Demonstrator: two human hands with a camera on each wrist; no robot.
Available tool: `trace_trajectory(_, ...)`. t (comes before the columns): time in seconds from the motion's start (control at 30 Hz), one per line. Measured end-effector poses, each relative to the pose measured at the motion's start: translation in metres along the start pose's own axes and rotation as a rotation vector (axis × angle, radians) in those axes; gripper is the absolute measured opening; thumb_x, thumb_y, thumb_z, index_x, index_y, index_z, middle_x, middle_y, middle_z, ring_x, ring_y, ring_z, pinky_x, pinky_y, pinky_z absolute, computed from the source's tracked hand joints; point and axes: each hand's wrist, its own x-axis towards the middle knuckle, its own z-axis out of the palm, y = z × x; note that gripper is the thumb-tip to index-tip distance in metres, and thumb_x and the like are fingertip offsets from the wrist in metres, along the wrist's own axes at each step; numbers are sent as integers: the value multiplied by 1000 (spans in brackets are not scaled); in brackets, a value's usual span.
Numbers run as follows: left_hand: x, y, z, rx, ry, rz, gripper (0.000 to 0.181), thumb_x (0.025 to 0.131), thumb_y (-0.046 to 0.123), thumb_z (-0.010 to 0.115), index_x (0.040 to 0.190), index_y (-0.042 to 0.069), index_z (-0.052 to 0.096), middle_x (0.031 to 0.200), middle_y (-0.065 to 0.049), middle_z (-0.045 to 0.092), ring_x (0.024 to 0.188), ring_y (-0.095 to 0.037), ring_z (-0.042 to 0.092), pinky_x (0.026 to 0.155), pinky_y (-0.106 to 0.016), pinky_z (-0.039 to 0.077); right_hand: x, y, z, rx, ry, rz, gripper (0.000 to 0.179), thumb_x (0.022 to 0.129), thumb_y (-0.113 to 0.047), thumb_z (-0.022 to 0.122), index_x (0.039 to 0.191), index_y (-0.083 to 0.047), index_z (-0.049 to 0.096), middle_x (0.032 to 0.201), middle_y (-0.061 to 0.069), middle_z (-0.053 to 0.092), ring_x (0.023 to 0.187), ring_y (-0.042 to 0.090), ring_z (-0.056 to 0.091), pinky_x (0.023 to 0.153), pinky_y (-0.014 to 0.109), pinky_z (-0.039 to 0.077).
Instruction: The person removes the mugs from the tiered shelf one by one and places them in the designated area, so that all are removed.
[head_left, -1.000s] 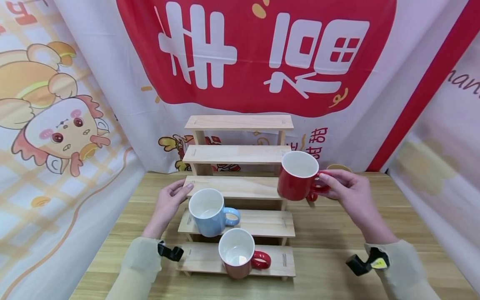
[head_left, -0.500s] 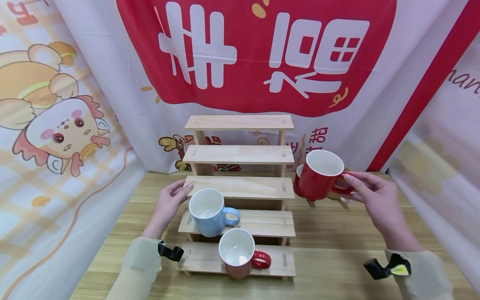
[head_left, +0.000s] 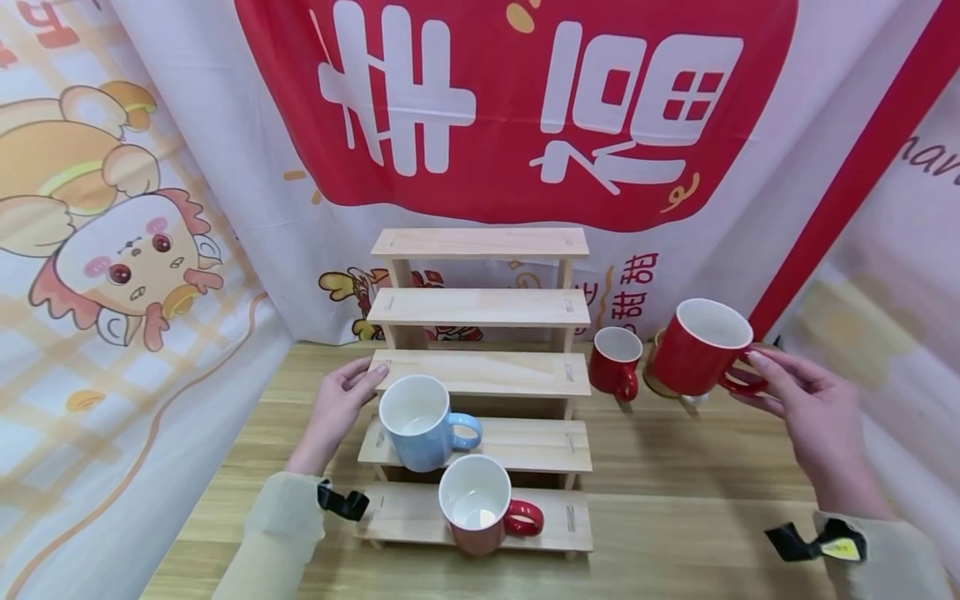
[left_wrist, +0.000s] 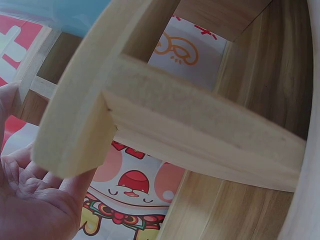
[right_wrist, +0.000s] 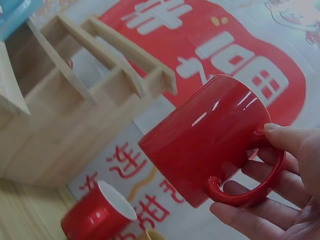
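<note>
Red mug (head_left: 697,362) is shifting rightward, right hand (head_left: 817,408) pinching its handle (right_wrist: 250,198); slackening risks dropping it. Left hand (head_left: 339,408) is gripping rack (head_left: 480,372).

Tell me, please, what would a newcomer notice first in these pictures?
Probably the big white-lettered red print, above and behind the stepped wooden rack. Next, the glossy red mug in the right hand, to the rack's right. Then perhaps the light-blue mug, on the rack's second-lowest step.
</note>
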Motion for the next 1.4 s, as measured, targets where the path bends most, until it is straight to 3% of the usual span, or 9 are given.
trace_trajectory(0.27,-1,0,1,6,-2,7,73,98,43,70,147,-5,47,141,-24,56,127,-31,56,103,-39,50,-3,8,-34,120,97,1,26,94,-5,73,119,2,74,105,4,77,87,18,75,67,36,61)
trace_trajectory(0.47,-1,-1,0,6,-4,10,72,98,43,69,147,-5,47,141,-24,56,127,-31,56,103,-39,50,-7,17,-54,75,220,10,32,91,-10,77,121,2,73,101,-1,77,83,14,75,62,33,61)
trace_trajectory(0.7,0,-2,-1,3,-2,5,73,98,43,70,147,-5,47,140,-24,57,127,-31,56,103,-39,50,-4,36,-73,99,291,47,29,90,-8,79,118,-2,76,98,-2,77,77,15,75,59,34,60)
trace_trajectory(1.03,-1,-2,-2,-1,-1,1,73,97,44,70,147,-5,47,140,-24,57,126,-30,57,104,-41,49,22,61,-88,193,298,111,25,90,-7,79,114,-4,78,95,2,77,77,19,75,63,35,60)
trace_trajectory(1.33,0,-2,-1,-6,2,11,72,97,42,70,147,-5,47,140,-24,57,126,-31,57,104,-40,50,58,75,-83,247,416,140,15,89,-4,78,104,-3,80,84,-1,76,70,12,73,54,31,60)
trace_trajectory(1.4,0,-1,0,-6,-3,10,72,97,42,70,147,-5,47,140,-24,57,127,-31,56,104,-41,49,63,79,-82,209,449,155,15,89,-6,80,104,-4,80,83,-2,76,69,10,73,52,29,60)
